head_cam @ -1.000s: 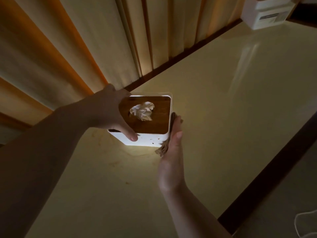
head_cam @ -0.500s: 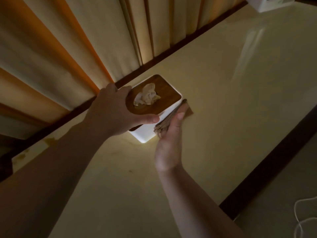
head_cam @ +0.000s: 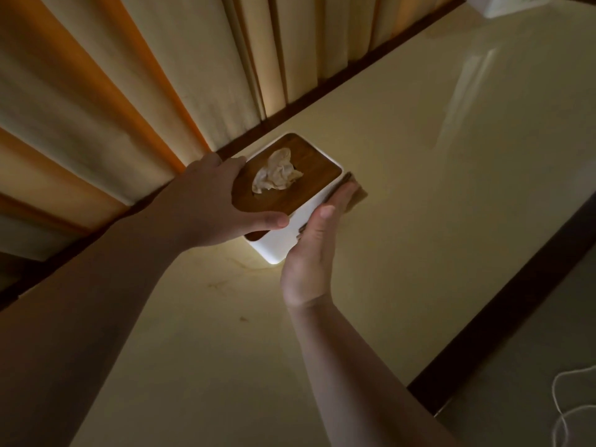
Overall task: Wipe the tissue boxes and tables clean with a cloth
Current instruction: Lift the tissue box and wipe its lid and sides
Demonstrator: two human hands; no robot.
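Left hand [head_cam: 206, 201] round tissue box [head_cam: 292, 201], right hand [head_cam: 311, 250] flat, cloth [head_cam: 354, 196] between.

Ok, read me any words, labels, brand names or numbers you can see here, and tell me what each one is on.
No text can be read in this view.
Tissue box: wooden lid and white sides, no print showing.
Cloth: plain.
White object at the table's far corner: mostly cut off by the frame edge; any label is out of view.

Glossy cream table [head_cam: 403, 204], dark wood edging; white tissue box [head_cam: 283, 240] stands near far edge.
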